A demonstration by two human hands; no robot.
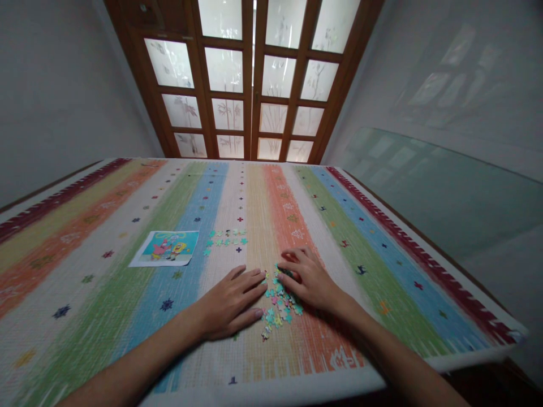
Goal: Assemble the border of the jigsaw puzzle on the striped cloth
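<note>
A heap of small jigsaw puzzle pieces (pixel 278 305), mostly turquoise with some pink and yellow, lies between my two hands. My left hand (pixel 231 302) rests flat on the cloth, fingers stretched out, its fingertips at the heap's left edge. Over the heap's upper right, my right hand (pixel 307 277) has its thumb and fingers bent together at a turquoise puzzle piece (pixel 280 270), largely hidden by the fingers. Farther off, more turquoise pieces (pixel 227 237) lie spread in loose rows. Left of those rows lies a printed cartoon picture (pixel 169 249) on white paper.
A striped, patterned cloth (pixel 106 305) covers the table. Beyond its far edge stands a wooden door (pixel 250 102) with frosted panes. A glass panel (pixel 445 192) leans along the right wall, and a plain wall (pixel 55 96) is on the left.
</note>
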